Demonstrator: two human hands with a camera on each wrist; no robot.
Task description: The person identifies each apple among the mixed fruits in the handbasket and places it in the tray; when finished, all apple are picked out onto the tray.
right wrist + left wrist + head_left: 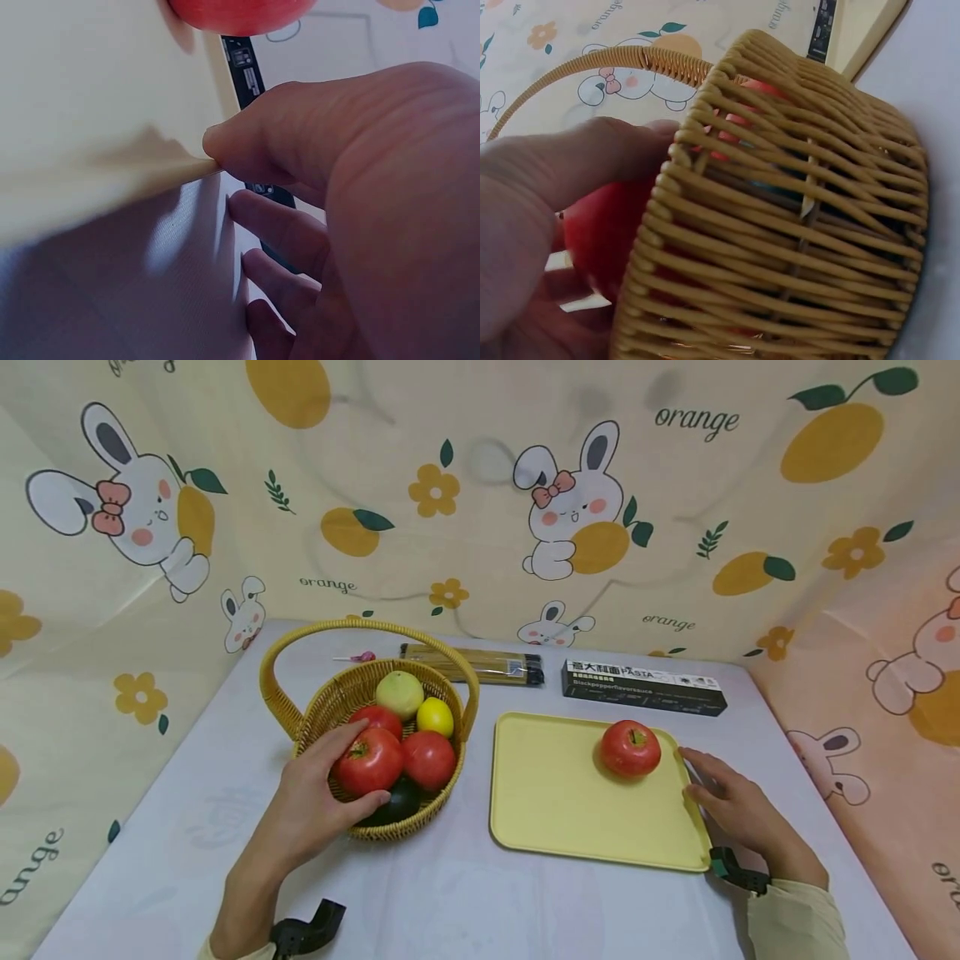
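Observation:
My left hand (318, 797) reaches into a wicker basket (306, 727) and grips a red apple (369, 762), fingers at its far side and thumb at its near side. In the left wrist view the basket's woven wall (795, 225) hides part of that apple (604, 236). My right hand (738, 806) holds the right edge of a yellow tray (570, 793). In the right wrist view its thumb (247, 146) lies on the tray's rim, the other fingers outside and below. Another red apple (630, 749) sits on the tray near the right hand.
The basket also holds other red fruits, a pale green round fruit (400, 695), a yellow lemon (435, 717) and a dark eggplant-like item (397, 803). Behind are a packet of noodles (487, 667), a black pasta box (643, 687) and a lollipop (363, 657). The basket's handle (375, 625) arches upward.

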